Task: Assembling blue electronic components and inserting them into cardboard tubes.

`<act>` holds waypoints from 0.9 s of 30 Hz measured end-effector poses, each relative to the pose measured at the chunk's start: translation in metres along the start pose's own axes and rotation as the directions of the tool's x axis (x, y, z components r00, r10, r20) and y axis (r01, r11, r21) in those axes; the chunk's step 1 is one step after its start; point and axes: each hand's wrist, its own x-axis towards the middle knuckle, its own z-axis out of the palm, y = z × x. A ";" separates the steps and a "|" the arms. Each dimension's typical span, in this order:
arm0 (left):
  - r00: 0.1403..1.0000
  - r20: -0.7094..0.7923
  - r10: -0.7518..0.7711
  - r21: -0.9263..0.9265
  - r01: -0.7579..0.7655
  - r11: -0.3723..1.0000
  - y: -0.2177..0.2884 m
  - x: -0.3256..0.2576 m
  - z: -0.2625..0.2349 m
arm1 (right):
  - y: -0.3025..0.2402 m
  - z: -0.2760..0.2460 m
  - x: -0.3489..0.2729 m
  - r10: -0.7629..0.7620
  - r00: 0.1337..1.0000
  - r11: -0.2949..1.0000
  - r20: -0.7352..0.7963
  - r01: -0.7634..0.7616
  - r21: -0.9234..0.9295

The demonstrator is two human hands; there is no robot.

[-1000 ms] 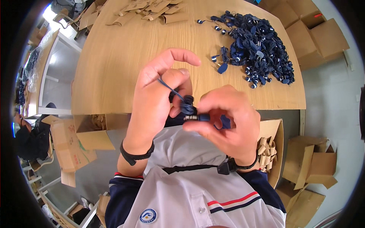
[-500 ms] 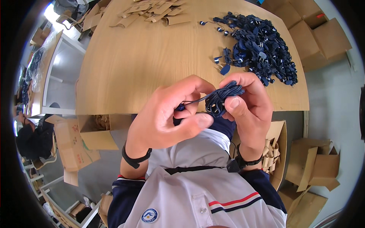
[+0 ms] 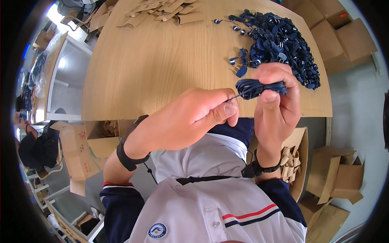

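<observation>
My right hand [image 3: 283,106] grips a coiled bundle of thin dark blue cable [image 3: 252,88] between thumb and fingers, just beyond the table's near edge from my body. From its left end a single strand runs to my left hand [image 3: 198,113], which pinches that strand between thumb and forefinger. Whatever hangs at the strand's far end is hidden in my left hand. Behind my right hand lies a large heap of similar dark blue cable bundles [image 3: 279,38], some with plug-like ends and white bands. A dark blue plug-like piece [image 3: 242,72] rests at the heap's near left.
Folded brown card sleeves [image 3: 166,10] lie at the table's [image 3: 162,65] far edge. Below the near edge, an open carton [image 3: 300,162] on the right holds brown card pieces; another carton [image 3: 103,146] stands left. More cartons [image 3: 336,172] line the right wall.
My right hand has lifted the coil up and to the right. The left hand has turned and now draws the strand out straighter from the coil.
</observation>
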 end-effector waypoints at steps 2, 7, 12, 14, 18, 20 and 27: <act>0.995 0.060 -0.079 0.007 0.078 0.997 0.005 0.006 -0.009 | 0.003 0.016 0.007 -0.065 0.988 0.994 -0.143 0.077 0.075; 0.994 0.051 -0.092 0.296 0.073 0.952 -0.006 0.023 -0.044 | 0.001 -0.008 0.023 -0.116 0.990 0.991 -0.074 0.111 -0.078; 0.876 -0.447 0.182 0.892 0.421 0.167 -0.049 0.093 -0.137 | 0.003 -0.026 0.041 -0.210 0.977 0.955 0.041 0.214 -0.205; 0.882 -0.353 0.312 0.924 0.382 -0.034 -0.092 0.111 -0.180 | 0.003 -0.026 0.046 -0.230 0.972 0.945 0.041 0.233 -0.228; 0.872 -0.343 0.350 0.925 0.378 -0.034 -0.125 0.129 -0.207 | 0.000 -0.032 0.064 -0.329 0.922 0.825 0.206 0.387 -0.413; 0.834 -0.370 0.409 0.893 0.441 -0.092 -0.130 0.133 -0.213 | -0.014 -0.030 0.071 -0.293 0.932 0.814 0.215 0.361 -0.456; 0.780 -0.236 0.579 0.954 0.301 -0.016 -0.119 0.089 -0.218 | 0.003 -0.038 0.104 -0.674 0.686 0.609 0.275 0.726 -0.318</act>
